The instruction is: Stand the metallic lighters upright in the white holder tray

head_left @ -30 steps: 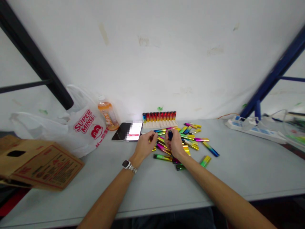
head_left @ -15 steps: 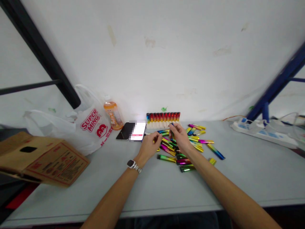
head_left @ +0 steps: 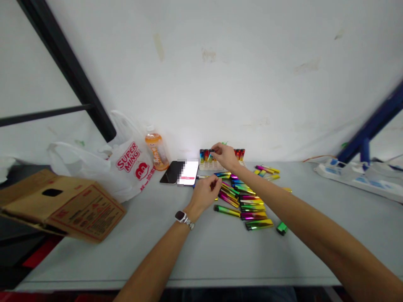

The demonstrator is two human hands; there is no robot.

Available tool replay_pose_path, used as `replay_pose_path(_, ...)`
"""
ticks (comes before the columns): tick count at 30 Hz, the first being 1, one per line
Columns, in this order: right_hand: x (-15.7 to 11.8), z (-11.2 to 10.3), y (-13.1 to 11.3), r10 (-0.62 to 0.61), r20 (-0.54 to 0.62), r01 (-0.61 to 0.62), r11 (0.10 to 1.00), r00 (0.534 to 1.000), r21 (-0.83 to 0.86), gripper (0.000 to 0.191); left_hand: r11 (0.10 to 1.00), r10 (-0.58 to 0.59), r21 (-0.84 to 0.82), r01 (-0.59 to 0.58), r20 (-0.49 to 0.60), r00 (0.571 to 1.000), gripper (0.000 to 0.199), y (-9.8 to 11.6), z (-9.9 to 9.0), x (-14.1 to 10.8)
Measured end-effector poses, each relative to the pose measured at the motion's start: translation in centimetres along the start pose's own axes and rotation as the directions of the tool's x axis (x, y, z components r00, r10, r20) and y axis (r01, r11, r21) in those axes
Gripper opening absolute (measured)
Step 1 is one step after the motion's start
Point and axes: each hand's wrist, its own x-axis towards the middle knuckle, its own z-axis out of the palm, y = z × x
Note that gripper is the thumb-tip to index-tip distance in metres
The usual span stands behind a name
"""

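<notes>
My right hand (head_left: pixel 226 156) is at the white holder (head_left: pixel 206 166) by the wall, its fingers pinching a small blue-green lighter (head_left: pixel 210 157). Upright lighters stand in the holder's back row, one blue-green (head_left: pixel 202 155) at the left end and red ones (head_left: pixel 240 154) further right; my hand covers the middle of the row. Below, my left hand (head_left: pixel 205 192) hovers or rests by the left side of the pile with fingers curled together; whatever they hold is hidden. Several shiny lighters (head_left: pixel 253 208) in green, gold, pink and blue lie loose on the table.
Left of the hands are a dark-and-lit phone or tablet (head_left: pixel 171 173), an orange drink bottle (head_left: pixel 157 153), a white plastic bag (head_left: pixel 126 180) and an open cardboard box (head_left: pixel 85 212). A white power strip (head_left: pixel 359 181) with cables lies at the right.
My right hand has moved from above the pile up and left to the holder's back row, carrying the lighter. My left hand keeps its curled pose. The view has shifted slightly.
</notes>
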Motion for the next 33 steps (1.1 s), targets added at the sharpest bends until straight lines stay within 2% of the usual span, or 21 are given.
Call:
replay_pose_path(6, 1.8, 2.3, 2.8, -0.026, 0.080, 0.030, 0.998, 0.996, -0.051, 0.011, 1.000, -0.005, 0.019, 0.004, 0.010, 1.000, 0.035, -0.2, 0.0, 0.1)
replay_pose_path(11, 2.5, 3.1, 3.8, -0.045, 0.083, 0.050, 0.997, 0.996, -0.058, 0.010, 0.999, -0.010, 0.033, 0.009, 0.012, 1.000, 0.037, -0.1, 0.0, 0.1)
replay_pose_path(19, 3.6, 3.0, 3.1, -0.061, 0.170, 0.080, 0.991, 0.984, -0.111, 0.010, 0.998, -0.031, 0.048, 0.031, -0.007, 0.999, 0.037, -0.4, -0.3, 0.1)
replay_pose_path(26, 5.1, 2.0, 2.5, -0.074, 0.283, 0.156, 0.947, 0.956, -0.281, 0.010, 0.974, -0.134, 0.157, 0.165, -0.189, 0.973, 0.034, -1.2, -2.0, 0.7)
replay_pose_path(33, 4.8, 1.6, 2.1, -0.093, 0.297, 0.217, 0.883, 0.950, -0.416, 0.017, 0.943, -0.192, 0.231, 0.240, -0.214, 0.958, 0.033, -1.2, -2.6, 0.7)
